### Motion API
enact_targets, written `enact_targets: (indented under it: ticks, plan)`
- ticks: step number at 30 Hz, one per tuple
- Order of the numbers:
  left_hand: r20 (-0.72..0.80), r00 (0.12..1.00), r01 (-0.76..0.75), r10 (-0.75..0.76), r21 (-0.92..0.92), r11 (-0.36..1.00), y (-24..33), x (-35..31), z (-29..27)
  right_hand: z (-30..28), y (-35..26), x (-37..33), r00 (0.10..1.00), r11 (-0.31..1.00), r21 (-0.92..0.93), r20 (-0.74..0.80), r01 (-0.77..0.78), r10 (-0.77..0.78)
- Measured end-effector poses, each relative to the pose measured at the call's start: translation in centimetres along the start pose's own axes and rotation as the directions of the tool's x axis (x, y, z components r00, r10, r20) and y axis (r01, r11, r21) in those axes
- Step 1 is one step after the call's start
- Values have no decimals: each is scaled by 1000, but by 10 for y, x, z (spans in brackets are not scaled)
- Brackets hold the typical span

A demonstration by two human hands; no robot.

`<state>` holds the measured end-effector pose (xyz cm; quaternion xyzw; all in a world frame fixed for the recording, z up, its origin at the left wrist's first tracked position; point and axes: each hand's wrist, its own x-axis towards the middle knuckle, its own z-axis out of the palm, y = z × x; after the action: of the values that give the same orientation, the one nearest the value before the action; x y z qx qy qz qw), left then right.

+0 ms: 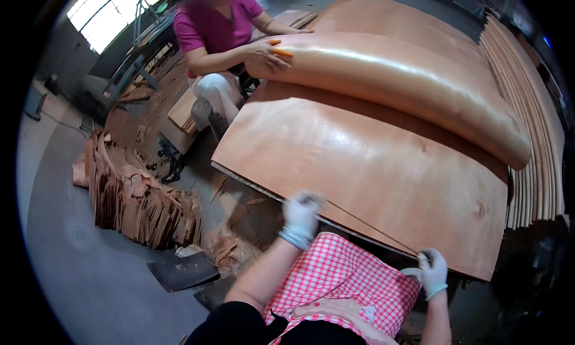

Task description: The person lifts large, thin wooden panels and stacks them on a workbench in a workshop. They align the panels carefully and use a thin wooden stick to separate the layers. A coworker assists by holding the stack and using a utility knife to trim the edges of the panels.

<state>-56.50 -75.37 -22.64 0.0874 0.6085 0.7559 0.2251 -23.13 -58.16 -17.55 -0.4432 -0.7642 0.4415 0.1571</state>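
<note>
A tan wood veneer sheet lies over the stack in front of me. My left hand, in a white glove, is at the sheet's near edge and smeared by motion, so its fingers do not show clearly. A thin dark line or narrow strip runs along that edge between my hands; which it is, I cannot tell. Further right, my right hand, gloved too, has its fingers curled closed at the line's end. Beside it is a small white rounded thing, partly hidden.
Across the stack, a co-worker in a magenta shirt holds a large rolled veneer sheet and something orange. Stacked wavy sheets stand at right. A bundle of brown veneer scraps and a dark flat piece lie on the floor at left.
</note>
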Motion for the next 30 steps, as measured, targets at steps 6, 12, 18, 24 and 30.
enact_targets:
  ticks: [6, 12, 18, 24, 30]
  plan:
    - [-444, 802, -25, 399, 643, 766, 53, 178, -272, -94, 79, 20, 981, 919, -365, 59, -151, 185]
    - [-336, 910, 234, 245, 901, 366, 41, 211, -298, -112, 93, 32, 942, 726, -629, -31, -278, 334]
    - [-366, 930, 244, 29, 676, 696, 50, 219, -323, -98, 120, 53, 933, 649, -710, -32, -275, 360]
    - [-94, 895, 28, 435, 987, 156, 20, 137, -107, -101, 112, 56, 863, 631, -690, 21, -353, 506]
    - [761, 649, -751, 4, 640, 162, -67, -79, 173, -101, 106, 50, 849, 637, -684, 48, -356, 525]
